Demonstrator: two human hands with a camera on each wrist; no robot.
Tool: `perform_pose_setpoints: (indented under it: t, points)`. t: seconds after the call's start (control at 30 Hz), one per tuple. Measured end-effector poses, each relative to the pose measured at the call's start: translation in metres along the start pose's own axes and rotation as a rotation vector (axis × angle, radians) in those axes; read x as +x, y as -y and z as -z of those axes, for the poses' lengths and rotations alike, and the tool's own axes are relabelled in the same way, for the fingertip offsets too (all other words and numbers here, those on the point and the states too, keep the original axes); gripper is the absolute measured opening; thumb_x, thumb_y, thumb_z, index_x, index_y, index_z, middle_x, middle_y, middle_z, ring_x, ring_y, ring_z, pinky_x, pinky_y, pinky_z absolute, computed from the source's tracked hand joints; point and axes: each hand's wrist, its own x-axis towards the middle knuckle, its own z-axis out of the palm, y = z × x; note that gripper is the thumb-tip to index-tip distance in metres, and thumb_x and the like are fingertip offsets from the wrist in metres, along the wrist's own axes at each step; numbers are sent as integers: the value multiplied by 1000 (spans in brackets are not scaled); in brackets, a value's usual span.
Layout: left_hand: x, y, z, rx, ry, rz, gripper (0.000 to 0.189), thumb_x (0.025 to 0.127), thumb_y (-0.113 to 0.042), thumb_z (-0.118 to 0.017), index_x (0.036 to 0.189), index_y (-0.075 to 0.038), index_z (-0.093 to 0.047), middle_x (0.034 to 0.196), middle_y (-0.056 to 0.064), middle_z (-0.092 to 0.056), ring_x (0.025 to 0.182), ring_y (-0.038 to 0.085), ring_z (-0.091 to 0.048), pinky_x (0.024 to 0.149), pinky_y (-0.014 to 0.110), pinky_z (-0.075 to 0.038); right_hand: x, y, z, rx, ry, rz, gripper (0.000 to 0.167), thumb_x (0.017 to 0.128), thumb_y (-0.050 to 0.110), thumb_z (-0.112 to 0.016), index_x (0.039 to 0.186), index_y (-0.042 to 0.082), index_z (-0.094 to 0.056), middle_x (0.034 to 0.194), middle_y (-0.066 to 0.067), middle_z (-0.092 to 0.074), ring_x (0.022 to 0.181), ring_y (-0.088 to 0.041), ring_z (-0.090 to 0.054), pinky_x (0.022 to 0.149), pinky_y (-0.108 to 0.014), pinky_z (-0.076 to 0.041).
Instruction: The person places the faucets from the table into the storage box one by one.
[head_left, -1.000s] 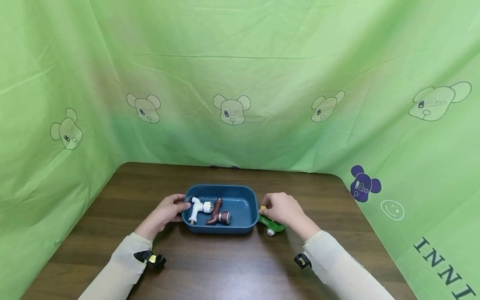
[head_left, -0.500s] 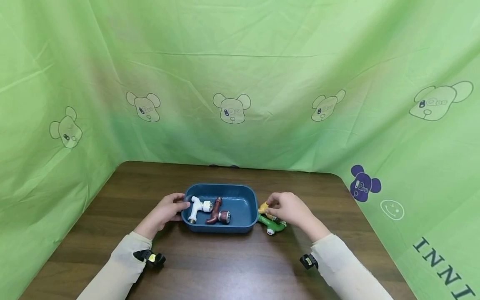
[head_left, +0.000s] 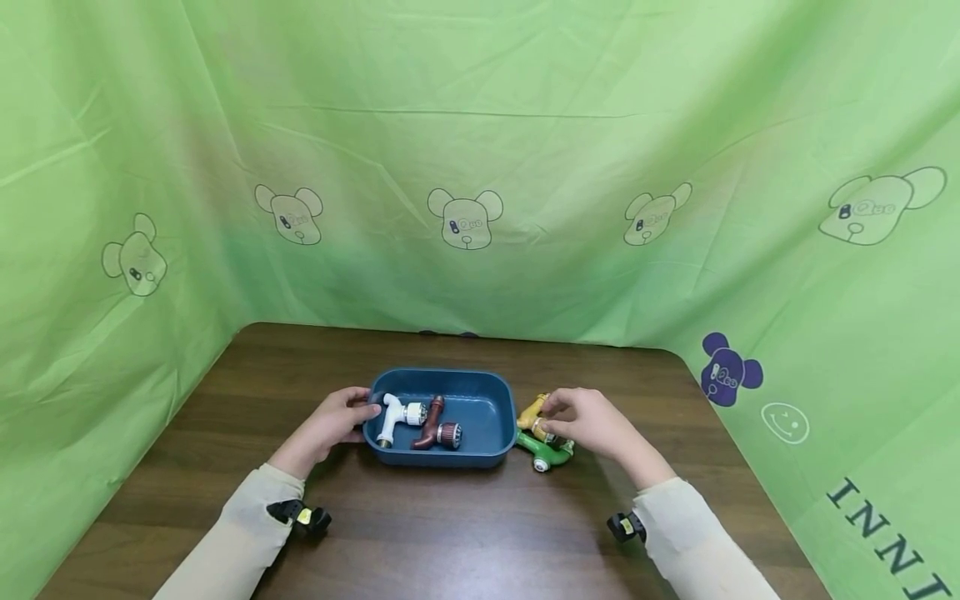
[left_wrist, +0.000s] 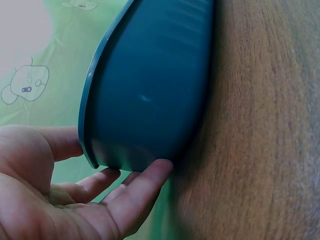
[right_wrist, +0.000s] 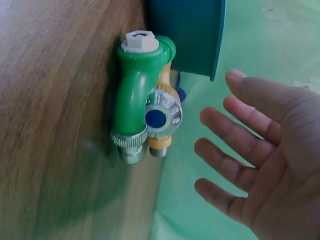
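Basin gripped, right hand loose
My left hand grips its left end; my right, fingers relaxed, hovers beside the yellow tap and green tap.

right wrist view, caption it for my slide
Green tap and yellow tap lie close together beside a blue tray on a wood-grain table, right grip holding nothing.
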Motion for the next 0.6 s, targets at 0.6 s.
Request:
perform_pose_setpoints:
  t: [0.6]
  points:
    - [1, 0, 0, 2, 2, -9, 55, 104, -19, -61, 150, 4, -42, 140, 25, -54, 117, 32, -62, 88, 47, -61, -14, -30, 9, 54, -5, 36, 29, 90, 29, -80, 114, 16, -74, 111, 5, -73, 115, -25, -65, 102, -56, -49]
